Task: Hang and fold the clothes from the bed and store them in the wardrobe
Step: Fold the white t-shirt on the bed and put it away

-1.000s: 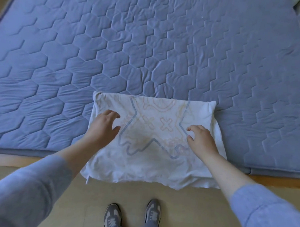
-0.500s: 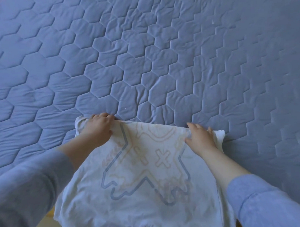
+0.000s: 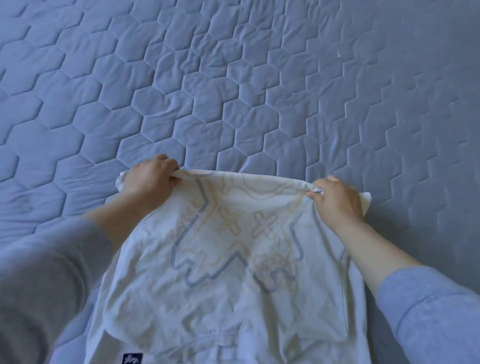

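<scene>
Over quilted hexagon bedcover [image 3: 229, 73], both hands [image 3: 150, 181] [image 3: 336, 200] grip printed white shirt [image 3: 223, 291].

Soft, even daylight, perhaps from left; right side dimmer; wide-angle edge bending; slight blur.

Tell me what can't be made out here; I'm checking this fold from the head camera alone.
Head view only:
white printed shirt: part of its near hem runs off the bottom edge.
dark label: lettering too small and blurred to read.
left hand, right hand: fingertips hidden, curled round the shirt's far edge.
The wardrobe: outside the frame.
</scene>
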`<action>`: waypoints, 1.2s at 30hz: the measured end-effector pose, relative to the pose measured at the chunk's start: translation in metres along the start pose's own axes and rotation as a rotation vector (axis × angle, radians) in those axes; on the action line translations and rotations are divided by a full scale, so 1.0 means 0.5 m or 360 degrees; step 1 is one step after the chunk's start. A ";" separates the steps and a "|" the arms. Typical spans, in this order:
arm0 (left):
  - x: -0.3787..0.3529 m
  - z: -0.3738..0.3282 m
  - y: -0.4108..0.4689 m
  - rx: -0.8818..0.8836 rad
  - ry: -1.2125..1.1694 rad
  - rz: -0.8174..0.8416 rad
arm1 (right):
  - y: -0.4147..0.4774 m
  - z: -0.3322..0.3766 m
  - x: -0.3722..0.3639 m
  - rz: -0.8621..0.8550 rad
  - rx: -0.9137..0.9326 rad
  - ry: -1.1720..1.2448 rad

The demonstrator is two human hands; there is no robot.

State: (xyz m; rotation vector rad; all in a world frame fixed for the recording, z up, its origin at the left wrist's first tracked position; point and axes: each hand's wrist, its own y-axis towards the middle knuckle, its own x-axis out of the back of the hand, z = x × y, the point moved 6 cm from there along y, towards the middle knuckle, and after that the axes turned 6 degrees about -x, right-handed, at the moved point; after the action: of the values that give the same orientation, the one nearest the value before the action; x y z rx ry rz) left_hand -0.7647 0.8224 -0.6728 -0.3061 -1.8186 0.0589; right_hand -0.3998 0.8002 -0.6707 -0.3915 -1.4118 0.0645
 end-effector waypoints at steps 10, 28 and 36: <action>-0.014 0.013 0.166 -0.0095 0.0175 -0.0049 | 0.155 0.015 -0.009 -0.0100 -0.0076 -0.0185; -0.081 0.085 0.256 -0.0083 0.0362 0.0271 | 0.230 0.012 -0.085 0.0133 -0.0311 -0.0492; -0.017 0.165 0.206 0.0277 -0.0387 0.0302 | 0.178 0.021 -0.050 0.0096 -0.0457 -0.0496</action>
State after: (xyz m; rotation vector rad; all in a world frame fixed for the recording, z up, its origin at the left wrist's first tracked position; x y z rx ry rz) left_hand -0.8231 0.9295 -0.7237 -0.3589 -2.0045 0.4004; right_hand -0.3977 0.8790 -0.7205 -0.6840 -1.7233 -0.0305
